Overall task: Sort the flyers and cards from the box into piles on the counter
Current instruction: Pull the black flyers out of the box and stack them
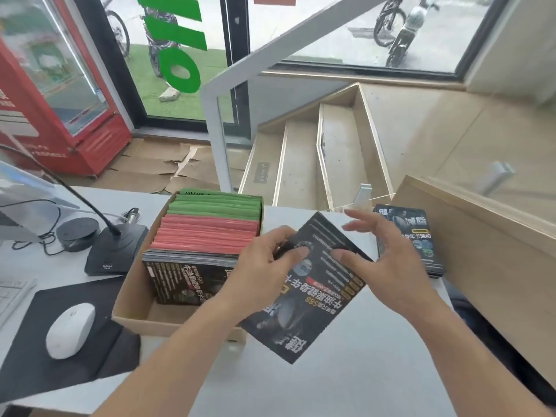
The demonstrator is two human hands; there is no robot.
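A cardboard box [132, 296] on the white counter [346, 383] holds upright green cards [216, 206], red cards [204, 233] and black flyers [183, 281]. My left hand [264, 266] grips a black flyer [307, 299] by its left edge, thumb on its face, just right of the box. My right hand [382, 260] hovers over the flyer's upper right part with fingers spread; its thumb touches the flyer's face. A pile of black flyers [412, 239] lies on the counter to the right.
A white mouse [70, 329] sits on a black pad [60, 350] at left, beside a desk microphone base [114, 251] and a round black puck [76, 233]. A wooden partition [487, 245] borders the counter on the right. Stairs and a red fridge stand beyond.
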